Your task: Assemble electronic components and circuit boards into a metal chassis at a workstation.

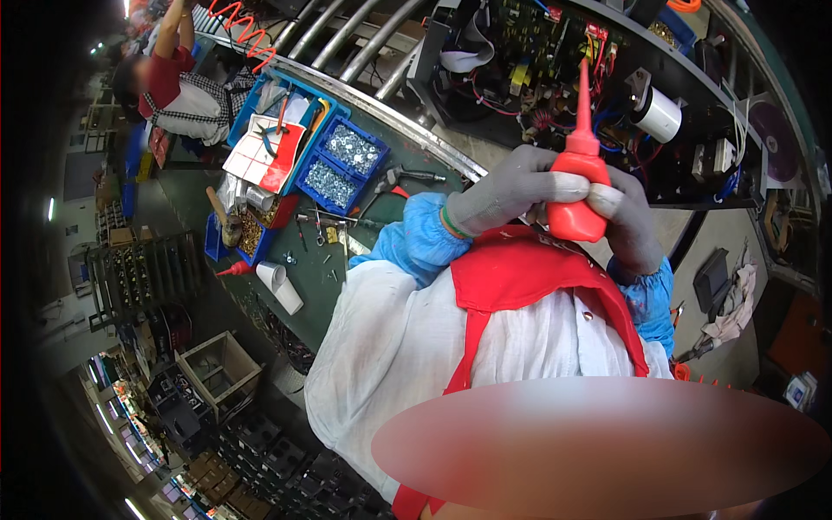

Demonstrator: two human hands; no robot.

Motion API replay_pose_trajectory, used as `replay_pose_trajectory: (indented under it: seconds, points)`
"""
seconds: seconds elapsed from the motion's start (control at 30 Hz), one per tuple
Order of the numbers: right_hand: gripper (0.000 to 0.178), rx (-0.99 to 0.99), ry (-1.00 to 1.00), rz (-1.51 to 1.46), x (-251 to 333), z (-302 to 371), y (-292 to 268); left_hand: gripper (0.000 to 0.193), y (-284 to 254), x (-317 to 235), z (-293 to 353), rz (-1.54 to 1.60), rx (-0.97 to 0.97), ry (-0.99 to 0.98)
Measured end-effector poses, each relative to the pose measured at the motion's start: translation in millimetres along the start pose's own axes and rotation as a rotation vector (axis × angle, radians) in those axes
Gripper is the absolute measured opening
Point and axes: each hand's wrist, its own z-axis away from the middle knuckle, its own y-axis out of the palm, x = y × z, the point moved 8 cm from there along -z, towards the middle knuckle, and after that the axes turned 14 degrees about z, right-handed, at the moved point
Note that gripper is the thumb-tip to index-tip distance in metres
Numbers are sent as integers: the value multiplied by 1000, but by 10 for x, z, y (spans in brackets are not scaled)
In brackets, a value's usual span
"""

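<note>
Left hand [511, 189] and right hand [631, 218], both in grey gloves, are closed together on the red squeeze bottle [579, 169], thumbs on the near face of its lower body, so neither hand is nearer. Bottle sits between them, in front of the red apron [529, 273]; long axis close to upright in view, tapered nozzle [584, 108] leading away from the wearer, toward the open machine [537, 87]. Nozzle tip overlaps the machine's wiring in view; contact there cannot be told.
</note>
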Motion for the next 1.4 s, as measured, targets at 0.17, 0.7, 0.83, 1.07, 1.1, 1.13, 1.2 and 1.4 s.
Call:
replay_pose_trajectory:
  seconds: [0.17, 0.7, 0.83, 1.07, 1.1, 1.13, 1.2, 1.4]
  points:
    - [48, 140, 148, -79, -267, -82, 330, 48, -438, 504, 122, 42, -70, -139]
    - [35, 195, 195, -192, -572, -217, 465, 43, -714, 779, 155, 85, -144, -177]
    - [36, 114, 318, -199, -916, -175, 350, 40, -660, 784, 95, 129, -131, -219]
    - [37, 90, 189, -248, -830, -131, 426, 39, -731, 950, 87, 6, -170, -223]
    - [41, 166, 186, -278, -871, -127, 428, 40, -750, 960, 80, -31, -173, -200]
    - [41, 180, 175, -271, -811, -114, 446, 40, -738, 945, 74, -36, -184, -185]
    - [48, 187, 115, -369, -623, -66, 491, 44, -709, 925, 53, -114, -186, -168]
    - [59, 228, 60, -256, -713, -128, 363, 52, -616, 748, 59, -241, -233, -93]
